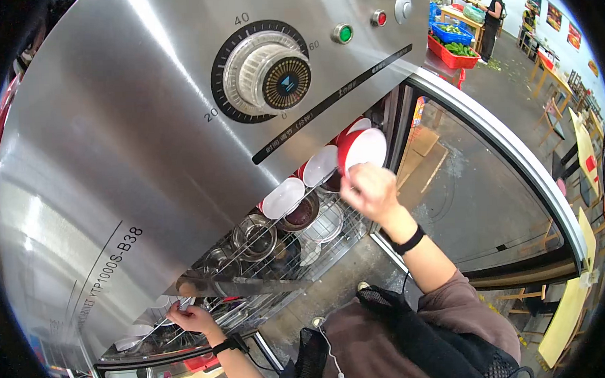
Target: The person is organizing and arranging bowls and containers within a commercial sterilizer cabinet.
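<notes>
The right hand holds a red bowl by its rim, fingers closed on it, at the right end of the wire rack, next to a row of bowls standing on edge. The left hand holds the rack's left end, fingers curled around the wire.

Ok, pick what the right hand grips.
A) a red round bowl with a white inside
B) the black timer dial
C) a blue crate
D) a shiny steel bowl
A: the right hand pinches the rim of the red round bowl with a white inside, above the wire rack.
</notes>
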Tool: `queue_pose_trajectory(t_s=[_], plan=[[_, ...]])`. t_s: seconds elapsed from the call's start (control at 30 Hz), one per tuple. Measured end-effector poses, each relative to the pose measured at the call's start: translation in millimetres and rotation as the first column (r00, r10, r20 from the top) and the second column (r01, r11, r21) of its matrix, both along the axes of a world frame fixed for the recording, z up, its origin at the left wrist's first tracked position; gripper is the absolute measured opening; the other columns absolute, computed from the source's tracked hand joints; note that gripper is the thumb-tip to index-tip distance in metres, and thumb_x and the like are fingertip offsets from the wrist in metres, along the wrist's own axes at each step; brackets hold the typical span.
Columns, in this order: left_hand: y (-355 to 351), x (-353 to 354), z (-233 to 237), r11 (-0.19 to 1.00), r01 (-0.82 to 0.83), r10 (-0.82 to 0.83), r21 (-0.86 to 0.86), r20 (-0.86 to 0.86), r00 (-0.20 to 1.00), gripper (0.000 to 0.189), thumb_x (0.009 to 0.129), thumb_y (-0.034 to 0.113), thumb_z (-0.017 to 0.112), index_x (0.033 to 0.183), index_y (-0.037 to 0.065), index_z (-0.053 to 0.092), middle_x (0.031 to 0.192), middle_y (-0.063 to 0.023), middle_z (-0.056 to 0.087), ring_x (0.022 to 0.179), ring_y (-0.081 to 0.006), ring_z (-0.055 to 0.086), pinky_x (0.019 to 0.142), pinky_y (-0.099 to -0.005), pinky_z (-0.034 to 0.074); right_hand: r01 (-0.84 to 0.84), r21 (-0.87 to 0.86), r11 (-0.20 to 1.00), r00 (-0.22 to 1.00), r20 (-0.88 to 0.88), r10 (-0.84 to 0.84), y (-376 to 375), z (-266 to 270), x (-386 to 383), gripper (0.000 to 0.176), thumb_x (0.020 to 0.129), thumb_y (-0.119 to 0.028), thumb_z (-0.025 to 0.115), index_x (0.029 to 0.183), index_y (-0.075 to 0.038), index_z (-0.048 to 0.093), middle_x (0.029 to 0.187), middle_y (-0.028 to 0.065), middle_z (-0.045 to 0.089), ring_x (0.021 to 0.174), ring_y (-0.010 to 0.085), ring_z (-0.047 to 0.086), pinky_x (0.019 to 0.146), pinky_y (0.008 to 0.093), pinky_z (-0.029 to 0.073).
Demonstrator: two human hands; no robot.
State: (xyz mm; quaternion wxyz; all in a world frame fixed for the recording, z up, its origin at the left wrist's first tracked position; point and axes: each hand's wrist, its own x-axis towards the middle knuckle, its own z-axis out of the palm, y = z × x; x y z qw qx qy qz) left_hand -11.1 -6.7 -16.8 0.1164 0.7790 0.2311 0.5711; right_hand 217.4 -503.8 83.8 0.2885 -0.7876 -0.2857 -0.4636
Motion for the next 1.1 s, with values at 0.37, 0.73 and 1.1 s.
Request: queue_pose_trajectory(t_s=[0.37, 0.73, 1.1], plan=[[2, -2, 2, 0.995, 0.077, -0.078, 0.065, 0.014, 0.997, 0.034, 0.074, -0.009, 0.044, 0.103, -0.004, 0.062, 0.097, -0.0171, 0.057, 0.089, -0.0355, 0.056, 0.071, -0.0416, 0.047, -0.369, -0.202, 0.907, 0.929, -0.115, 0.352, 91, -6, -37, 0.02, 0.075, -0.016, 0.076, 0.083, -0.008, 0.06, 0.083, 0.004, 0.058, 0.078, 0.0222, 0.063, 0.063, 0.036, 0.055], [4, -4, 2, 0.991, 0.11, -0.11, 0.077, -0.004, 0.994, 0.035, 0.074, -0.009, 0.043, 0.104, -0.004, 0.061, 0.098, -0.0172, 0.056, 0.089, -0.0352, 0.056, 0.074, -0.0424, 0.048, -0.308, -0.204, 0.929, 0.95, -0.113, 0.29, 118, -7, -31, 0.016, 0.079, -0.015, 0.074, 0.084, -0.008, 0.061, 0.086, 0.0042, 0.06, 0.082, 0.0235, 0.063, 0.065, 0.0375, 0.055], [5, -5, 1, 0.99, 0.138, -0.139, 0.04, 0.016, 0.99, 0.034, 0.073, -0.008, 0.043, 0.102, -0.005, 0.061, 0.095, -0.0188, 0.056, 0.093, -0.039, 0.057, 0.078, -0.047, 0.049, -0.188, 0.036, 0.981, 0.98, -0.054, 0.19, 145, -23, -21, 0.014, 0.082, -0.013, 0.072, 0.09, -0.004, 0.067, 0.096, 0.0072, 0.067, 0.086, 0.028, 0.068, 0.07, 0.0397, 0.057]])
